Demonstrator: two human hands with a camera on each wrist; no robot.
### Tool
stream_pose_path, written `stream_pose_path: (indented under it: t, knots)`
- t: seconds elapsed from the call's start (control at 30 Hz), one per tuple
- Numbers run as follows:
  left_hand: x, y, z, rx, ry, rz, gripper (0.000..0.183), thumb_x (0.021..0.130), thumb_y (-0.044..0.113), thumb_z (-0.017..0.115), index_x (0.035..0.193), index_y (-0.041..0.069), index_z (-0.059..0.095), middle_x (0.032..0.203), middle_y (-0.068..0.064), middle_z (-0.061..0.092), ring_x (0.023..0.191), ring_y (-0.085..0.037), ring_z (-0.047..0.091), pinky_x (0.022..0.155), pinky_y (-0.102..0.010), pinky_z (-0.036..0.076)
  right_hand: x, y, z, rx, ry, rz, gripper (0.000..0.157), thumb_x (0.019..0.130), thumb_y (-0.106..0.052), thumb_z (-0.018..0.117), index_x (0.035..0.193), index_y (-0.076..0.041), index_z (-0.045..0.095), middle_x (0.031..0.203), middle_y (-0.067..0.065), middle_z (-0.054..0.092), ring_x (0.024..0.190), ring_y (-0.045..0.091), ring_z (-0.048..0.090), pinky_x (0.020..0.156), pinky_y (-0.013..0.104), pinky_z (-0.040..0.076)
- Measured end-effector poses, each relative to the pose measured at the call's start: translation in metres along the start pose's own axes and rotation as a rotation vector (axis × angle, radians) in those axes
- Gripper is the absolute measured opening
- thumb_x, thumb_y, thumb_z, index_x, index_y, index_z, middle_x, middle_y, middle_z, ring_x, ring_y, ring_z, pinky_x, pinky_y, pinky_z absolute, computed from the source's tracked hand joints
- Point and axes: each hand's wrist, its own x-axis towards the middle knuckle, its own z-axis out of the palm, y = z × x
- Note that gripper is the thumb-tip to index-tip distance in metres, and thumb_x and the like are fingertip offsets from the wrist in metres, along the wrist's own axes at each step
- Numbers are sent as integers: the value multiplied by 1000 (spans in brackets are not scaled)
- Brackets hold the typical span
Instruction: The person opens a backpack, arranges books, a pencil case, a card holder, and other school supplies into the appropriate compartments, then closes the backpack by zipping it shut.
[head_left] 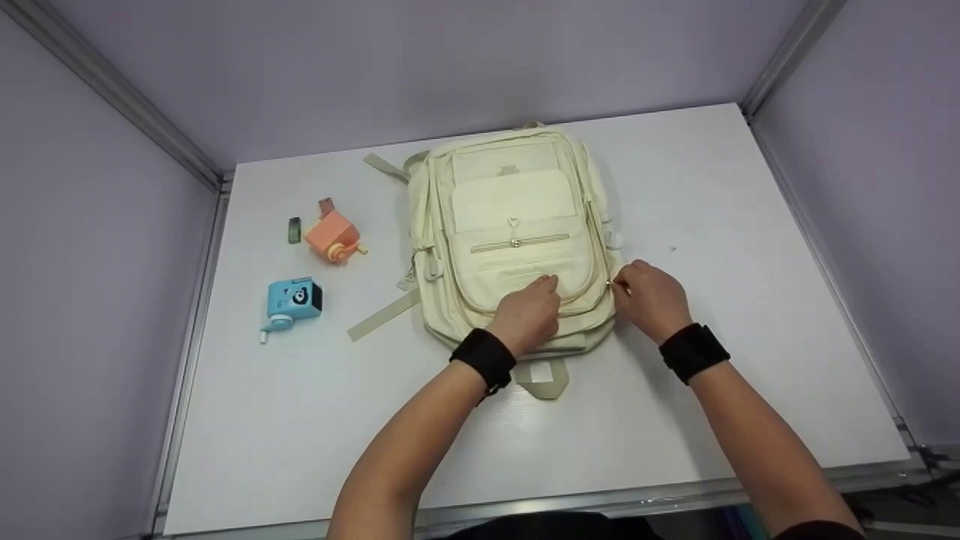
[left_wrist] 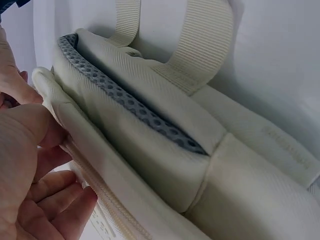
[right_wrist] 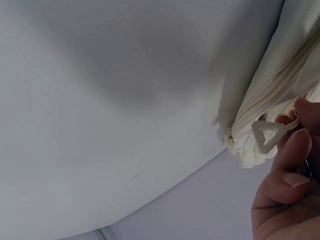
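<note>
A cream backpack (head_left: 517,202) lies on its back on the white table, its base toward the person. My left hand (head_left: 529,315) is at the lower front; in the left wrist view its thumb and fingers (left_wrist: 80,205) grip the fabric edge beside a zipper (left_wrist: 102,187). On the bag's right side, my right hand (head_left: 651,296) pinches a zipper pull. Seen from the right wrist, this pull is a pale cord with a triangular tab (right_wrist: 268,136), held between thumb and finger. Behind the left hand's grip, a base pocket with grey mesh lining (left_wrist: 130,102) gapes.
Left of the bag lie a blue toy camera with a crank (head_left: 292,300), an orange cranked toy (head_left: 332,236), a small green block (head_left: 295,230) and a small reddish-brown block (head_left: 326,206). Loose straps (head_left: 384,313) stick out leftward. Pale partitions (head_left: 420,67) enclose the table.
</note>
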Motion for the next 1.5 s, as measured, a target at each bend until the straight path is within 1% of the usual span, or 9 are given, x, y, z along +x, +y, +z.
stream_pose_path:
  t: [0.23,0.5,0.63,0.8,0.93,1.03,1.2,1.33,1.5]
  knots:
    - [3,0,-1,-14,-57,-35,29,99,14,56,121,4,72,156,-9,47,145,-21,42,104,-34,48,-5,-9,-5,6,-57,1,11,89,-9,71,78,-8,69,77,4,59,67,22,55,60,37,45]
    - [2,-1,-3,-28,-41,-29,28,99,12,54,118,3,73,155,-9,48,143,-22,44,106,-34,46,-12,-27,-7,36,-135,-18,11,85,-5,67,76,-10,67,72,0,56,63,18,51,58,34,41]
    - [2,-1,-4,-29,-35,-24,25,99,12,55,113,4,74,155,-9,48,144,-21,43,105,-34,48,-15,-39,-6,57,-152,-16,10,84,-6,68,75,-11,68,71,-1,57,62,17,52,57,34,43]
    - [2,-2,-4,-33,-63,-23,21,99,14,57,105,5,75,157,-9,46,146,-21,40,104,-35,49,-16,-51,-1,85,-180,-17,9,84,-8,68,76,-11,68,72,-1,58,63,16,54,59,35,46]
    - [1,-2,-4,-39,-74,-21,20,99,15,58,104,5,75,158,-10,44,147,-22,39,104,-35,49,-16,-56,2,95,-192,-18,10,85,-8,69,75,-11,67,71,-2,58,63,17,54,59,35,46]
    - [-1,-4,-4,-51,-74,-13,19,99,16,59,98,6,75,158,-9,44,148,-21,37,102,-35,50,-17,-56,4,92,-199,1,10,85,-8,70,76,-12,67,71,-2,58,63,17,54,59,35,45]
    - [-13,-12,-6,-64,-58,6,18,99,19,62,93,7,74,157,-10,45,147,-22,37,100,-36,51,-19,-53,5,92,-208,14,8,88,-11,71,80,-11,70,74,-1,59,64,16,55,59,35,46]
    - [-29,-20,-9,-89,-24,30,16,98,16,62,91,7,73,155,-13,47,147,-24,38,97,-36,53,-20,-51,4,104,-205,16,8,89,-13,71,81,-11,71,75,-1,59,65,16,56,59,34,45]
    - [-51,-36,-6,-85,65,54,13,97,11,62,92,7,73,150,-15,53,142,-27,45,92,-37,55,-22,-49,1,121,-202,31,9,90,-14,71,82,-11,71,77,-1,60,66,16,56,59,34,46]
